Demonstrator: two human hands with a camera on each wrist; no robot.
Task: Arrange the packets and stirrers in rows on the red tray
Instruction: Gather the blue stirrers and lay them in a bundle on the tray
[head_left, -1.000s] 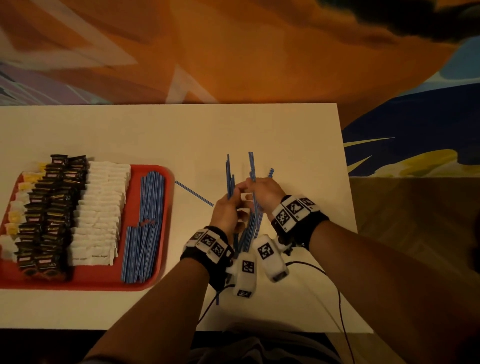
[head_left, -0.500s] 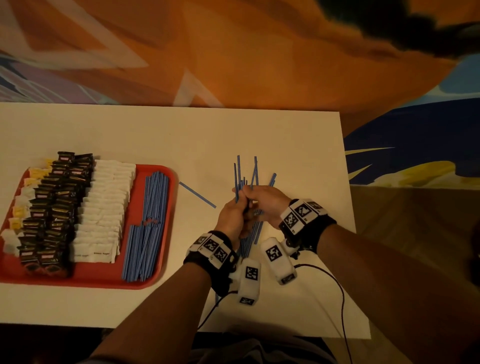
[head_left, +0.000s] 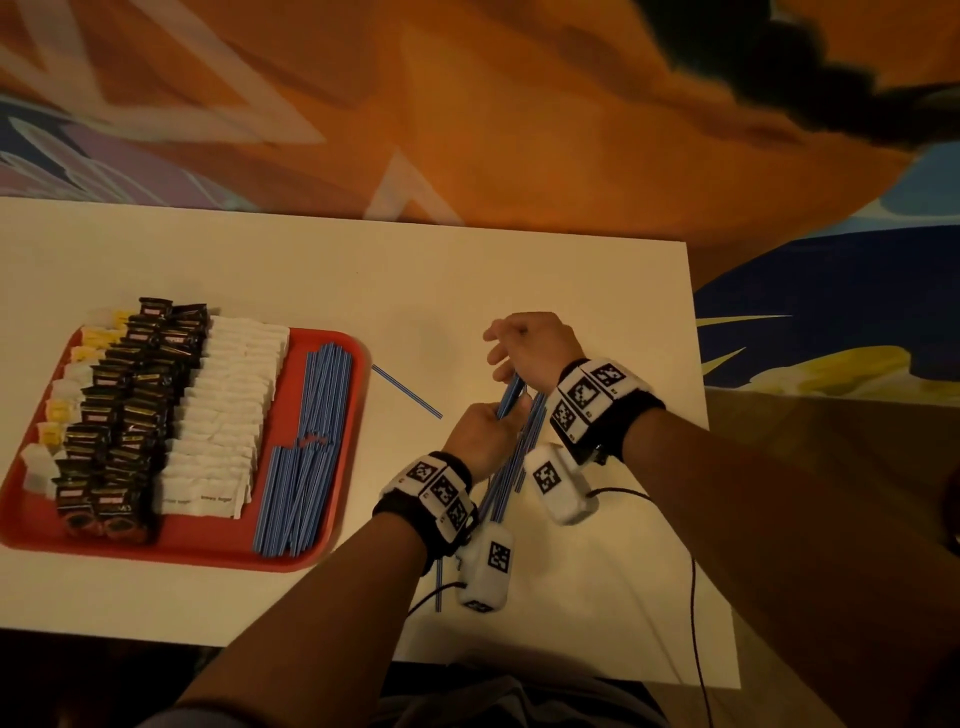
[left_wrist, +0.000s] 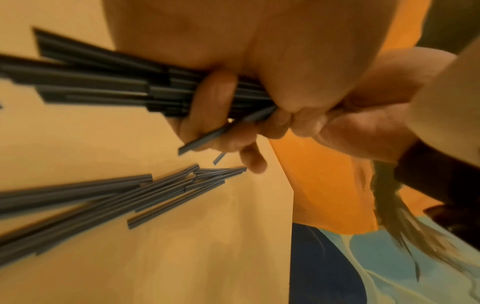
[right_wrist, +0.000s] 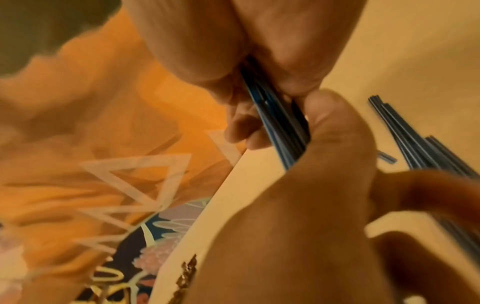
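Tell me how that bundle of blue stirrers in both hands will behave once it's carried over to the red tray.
The bundle of blue stirrers looks thin, stiff and light. Smooth and loosely gathered, some may slip out: their ends already sit staggered. Both the left hand and right hand grip it, which likely helps.

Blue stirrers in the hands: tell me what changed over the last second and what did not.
The bundle of blue stirrers stood fanned upward above the hands; now it is gathered tighter and tipped down, its far ends covered by the right hand. The left hand keeps gripping it. The lone stirrer on the table and the rows on the red tray stayed put.
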